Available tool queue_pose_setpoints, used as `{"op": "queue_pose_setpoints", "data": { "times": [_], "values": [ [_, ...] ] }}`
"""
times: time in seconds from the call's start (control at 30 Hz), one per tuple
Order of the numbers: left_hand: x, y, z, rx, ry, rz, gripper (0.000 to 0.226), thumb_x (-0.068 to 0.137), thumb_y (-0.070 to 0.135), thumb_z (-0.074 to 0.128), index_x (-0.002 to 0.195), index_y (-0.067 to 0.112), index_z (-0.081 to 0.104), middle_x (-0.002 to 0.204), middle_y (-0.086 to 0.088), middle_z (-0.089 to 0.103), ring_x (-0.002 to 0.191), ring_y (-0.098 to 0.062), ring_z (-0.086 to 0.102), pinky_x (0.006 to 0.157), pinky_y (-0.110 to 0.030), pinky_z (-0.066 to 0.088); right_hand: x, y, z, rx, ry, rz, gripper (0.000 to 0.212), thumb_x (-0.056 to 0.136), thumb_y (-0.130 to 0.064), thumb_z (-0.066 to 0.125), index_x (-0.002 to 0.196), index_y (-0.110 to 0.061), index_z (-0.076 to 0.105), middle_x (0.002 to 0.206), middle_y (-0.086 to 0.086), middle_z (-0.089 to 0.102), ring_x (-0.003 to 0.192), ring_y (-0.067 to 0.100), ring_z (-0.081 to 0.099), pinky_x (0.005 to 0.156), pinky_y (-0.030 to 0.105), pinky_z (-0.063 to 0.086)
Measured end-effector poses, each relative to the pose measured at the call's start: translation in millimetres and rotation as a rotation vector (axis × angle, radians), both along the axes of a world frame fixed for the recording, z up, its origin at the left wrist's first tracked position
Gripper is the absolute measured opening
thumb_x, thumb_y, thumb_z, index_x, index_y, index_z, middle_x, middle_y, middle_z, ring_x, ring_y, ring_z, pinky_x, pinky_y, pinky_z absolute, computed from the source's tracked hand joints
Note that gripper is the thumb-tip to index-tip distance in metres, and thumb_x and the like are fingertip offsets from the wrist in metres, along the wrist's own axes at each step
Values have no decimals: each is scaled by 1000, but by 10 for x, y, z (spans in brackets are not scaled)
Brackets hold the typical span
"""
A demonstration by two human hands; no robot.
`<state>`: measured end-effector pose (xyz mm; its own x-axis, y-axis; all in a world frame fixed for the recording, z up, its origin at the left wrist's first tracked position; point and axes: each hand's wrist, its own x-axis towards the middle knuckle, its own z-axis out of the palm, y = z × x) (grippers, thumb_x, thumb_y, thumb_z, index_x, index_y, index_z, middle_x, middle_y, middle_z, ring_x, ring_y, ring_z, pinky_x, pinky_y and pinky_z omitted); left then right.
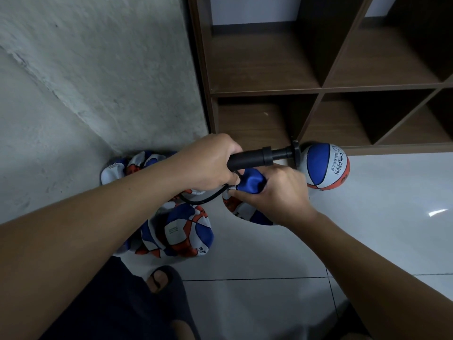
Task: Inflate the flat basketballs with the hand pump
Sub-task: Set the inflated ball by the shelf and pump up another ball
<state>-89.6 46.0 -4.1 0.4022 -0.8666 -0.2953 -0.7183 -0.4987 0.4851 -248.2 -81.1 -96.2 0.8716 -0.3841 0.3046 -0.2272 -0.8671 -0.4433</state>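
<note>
The left hand (208, 163) is wrapped tight round the barrel of the black plastic hand pump (255, 157), which lies level with its T-handle pointing toward 3 o'clock. The right hand (282, 190) pinches a limp, crumpled blue, white and orange basketball (252, 179) just below the pump, fingers curled at the spot where the thin black hose (208, 198) loops in from 9 o'clock. It looks as if the needle is being seated in the valve, though the valve itself is hidden by the fingers.

Out at 3 o'clock, just beyond the pump handle, one round, firm basketball with blue, white and orange panels (323, 165) sits on the pale glossy tiled floor (367, 229) at the foot of the dark brown wooden cubby shelf (318, 89). At 7 to 9 o'clock of the hands a heap of flat, folded balls in the same colours (176, 231) lies against the rough grey concrete wall (98, 82).

So I judge one ball done, one just being hooked up and not yet pumped, and several in the heap left.
</note>
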Motion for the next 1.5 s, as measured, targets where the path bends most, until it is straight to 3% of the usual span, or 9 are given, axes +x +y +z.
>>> {"op": "queue_pose_setpoints", "data": {
  "times": [0.17,0.3,0.4,0.57,0.93,1.03,1.23,1.37,1.5],
  "values": [
    [30,71,-136,37,43,-8,16,89,34,91,97,34,77,82,11,74,67,1,67,63,-24,49,32,-99,-40,197,354,-24,60,70,-81,80,100,-35,55,82,-17,60,71,1,57,62,25,47],
    [-63,218,-254,-25,-49,71,12,102,30,76,96,26,66,79,7,66,67,-8,63,57,-29,43,-28,-280,-265,520,524,29,61,73,-52,95,107,-32,49,98,-5,66,82,13,65,64,29,55],
    [-183,394,-350,-53,72,193,7,105,23,68,99,22,66,81,1,75,68,-13,74,63,-36,62,-126,-299,-510,504,636,99,61,74,-45,96,109,-29,49,103,-4,63,86,14,63,65,26,51],
    [-415,647,-569,91,154,177,7,106,26,64,100,23,64,79,-2,78,62,-14,76,65,-42,67,-310,-167,-971,407,776,230,62,68,-41,100,106,-30,53,104,-7,64,92,16,63,77,35,62],
    [-266,464,-789,134,19,61,19,101,32,71,92,18,62,79,-3,66,72,-24,69,67,-42,55,-317,-259,-834,453,704,138,41,99,-34,77,137,-25,67,134,-8,65,116,13,64,102,35,55],
    [-247,355,-844,177,-24,-22,16,100,39,71,93,28,62,85,3,67,77,-20,69,71,-42,59,-307,-349,-587,673,565,-1,24,108,-19,63,131,-16,70,122,0,75,103,12,74,86,24,58],
    [-247,197,-881,237,-93,-98,22,103,49,69,91,35,57,91,7,65,78,-14,64,65,-36,51,-462,-437,-64,993,487,-191,24,109,-6,53,128,-12,67,105,9,81,88,26,81,82,44,68],
    [-320,149,-849,244,-79,-110,18,103,47,68,99,33,58,92,5,64,79,-14,62,65,-35,48,-543,-344,305,1230,389,-330,45,113,-48,49,126,-9,66,107,21,77,90,36,79,77,44,67],
    [-392,124,-776,188,-103,-89,19,102,47,69,105,30,61,90,6,65,79,-15,65,67,-37,55,-504,-214,380,941,428,-274,64,98,-76,54,125,-18,59,107,13,69,86,29,74,65,35,64]
  ]
}}
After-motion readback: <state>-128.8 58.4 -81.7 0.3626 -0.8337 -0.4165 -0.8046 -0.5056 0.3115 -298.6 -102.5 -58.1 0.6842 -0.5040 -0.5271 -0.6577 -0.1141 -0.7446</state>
